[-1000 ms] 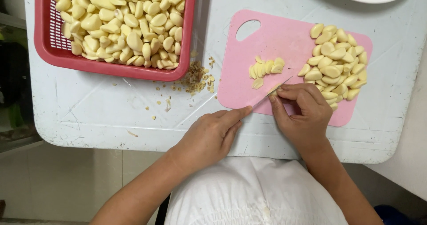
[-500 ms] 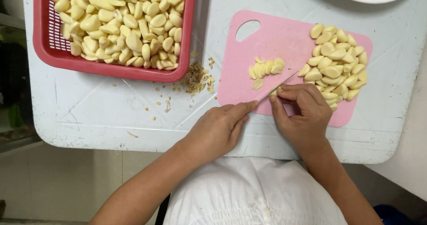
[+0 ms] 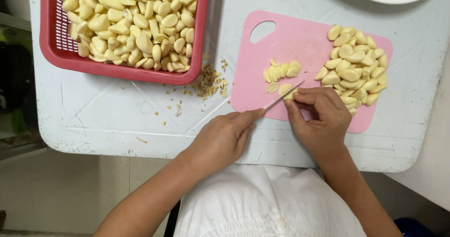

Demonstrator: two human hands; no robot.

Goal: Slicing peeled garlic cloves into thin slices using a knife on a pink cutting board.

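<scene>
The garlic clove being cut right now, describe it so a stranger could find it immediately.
Start at the pink cutting board on the white table. The clove being cut lies near its lower edge, under the knife blade, pinned by the right hand. Unlike the sliced row above or the whole pile, it touches the blade.

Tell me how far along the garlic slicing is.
Done: a small row of cut garlic pieces lies on the pink cutting board. In hand: the left hand holds a knife against a clove steadied by the right hand. Left: the pile of whole cloves on the board and a full red basket.
</scene>
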